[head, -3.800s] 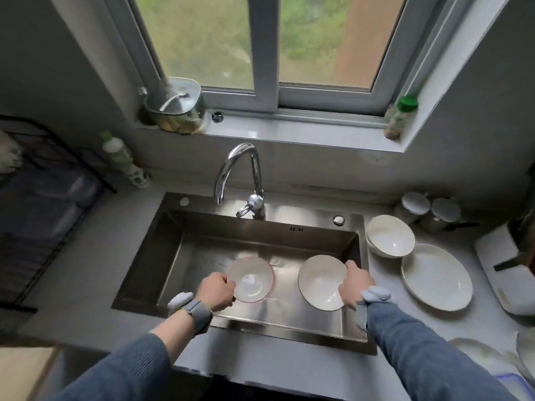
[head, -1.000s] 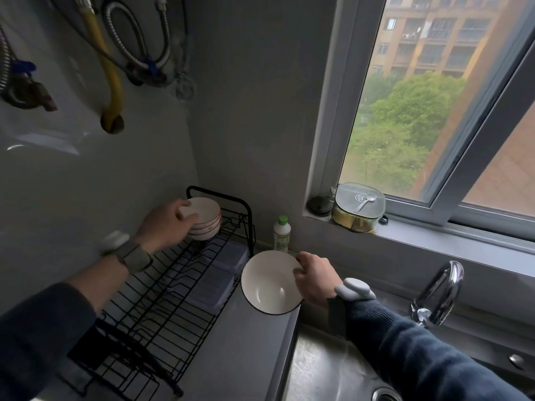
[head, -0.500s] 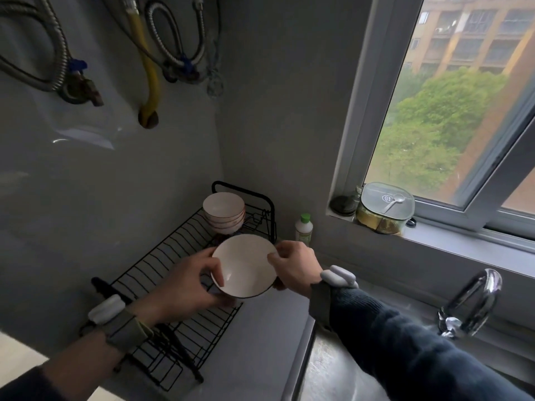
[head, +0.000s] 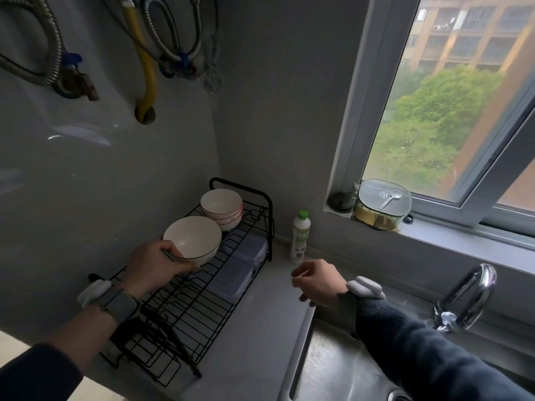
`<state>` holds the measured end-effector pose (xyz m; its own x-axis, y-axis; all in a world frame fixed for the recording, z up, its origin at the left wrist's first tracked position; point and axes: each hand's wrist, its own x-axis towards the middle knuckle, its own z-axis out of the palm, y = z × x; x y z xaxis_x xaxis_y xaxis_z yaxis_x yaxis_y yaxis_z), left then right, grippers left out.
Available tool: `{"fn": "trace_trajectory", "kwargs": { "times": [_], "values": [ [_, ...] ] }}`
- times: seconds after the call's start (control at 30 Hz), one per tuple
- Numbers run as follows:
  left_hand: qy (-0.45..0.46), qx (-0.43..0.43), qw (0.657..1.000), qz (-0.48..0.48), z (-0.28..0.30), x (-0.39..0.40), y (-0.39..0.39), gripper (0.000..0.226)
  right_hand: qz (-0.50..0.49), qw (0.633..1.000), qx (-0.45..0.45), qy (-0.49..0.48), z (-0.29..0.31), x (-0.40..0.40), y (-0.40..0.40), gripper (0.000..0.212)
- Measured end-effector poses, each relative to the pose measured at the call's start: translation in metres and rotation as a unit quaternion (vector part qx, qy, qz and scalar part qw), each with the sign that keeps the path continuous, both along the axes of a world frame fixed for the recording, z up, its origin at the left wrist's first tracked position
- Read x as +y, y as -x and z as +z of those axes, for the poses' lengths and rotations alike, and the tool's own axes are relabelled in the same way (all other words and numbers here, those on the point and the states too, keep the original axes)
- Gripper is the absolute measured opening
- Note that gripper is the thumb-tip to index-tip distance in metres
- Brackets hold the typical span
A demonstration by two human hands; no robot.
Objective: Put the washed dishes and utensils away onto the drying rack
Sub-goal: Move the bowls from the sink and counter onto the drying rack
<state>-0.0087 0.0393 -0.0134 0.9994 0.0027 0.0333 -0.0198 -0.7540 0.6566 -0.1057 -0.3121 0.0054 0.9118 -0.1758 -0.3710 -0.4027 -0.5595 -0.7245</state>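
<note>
A black wire drying rack [head: 202,308] stands on the counter in the corner against the wall. At its far end sits a stack of red-banded white bowls [head: 222,208]. My left hand [head: 155,267] grips the near rim of a white bowl with a dark rim [head: 192,238], holding it upright over the rack just in front of the stack. Whether the bowl touches the wires I cannot tell. My right hand [head: 317,280] hovers over the counter edge beside the sink, empty, fingers loosely apart.
A white bottle with a green cap [head: 300,237] stands right of the rack. Plastic lidded boxes [head: 240,267] lie under the rack's right side. The steel sink [head: 333,369] and tap [head: 466,296] are at lower right. A lidded container [head: 382,204] sits on the windowsill. Hoses hang on the wall.
My right hand has let go of the dark-rimmed bowl and drawn back to the right. My left hand alone has carried the bowl over the rack, up beside the stack.
</note>
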Motion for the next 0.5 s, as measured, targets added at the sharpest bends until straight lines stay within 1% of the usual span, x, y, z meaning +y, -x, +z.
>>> {"fn": "trace_trajectory", "kwargs": {
  "times": [0.23,0.5],
  "values": [
    [0.015,0.035,0.998,0.039,-0.008,-0.003,-0.004,0.046,0.011,1.000,0.015,0.006,-0.005,-0.011,0.012,0.018],
    [-0.014,0.075,0.997,0.035,-0.008,-0.001,-0.008,0.042,0.016,1.000,0.014,0.010,-0.007,-0.010,0.021,0.018]
  ]
}}
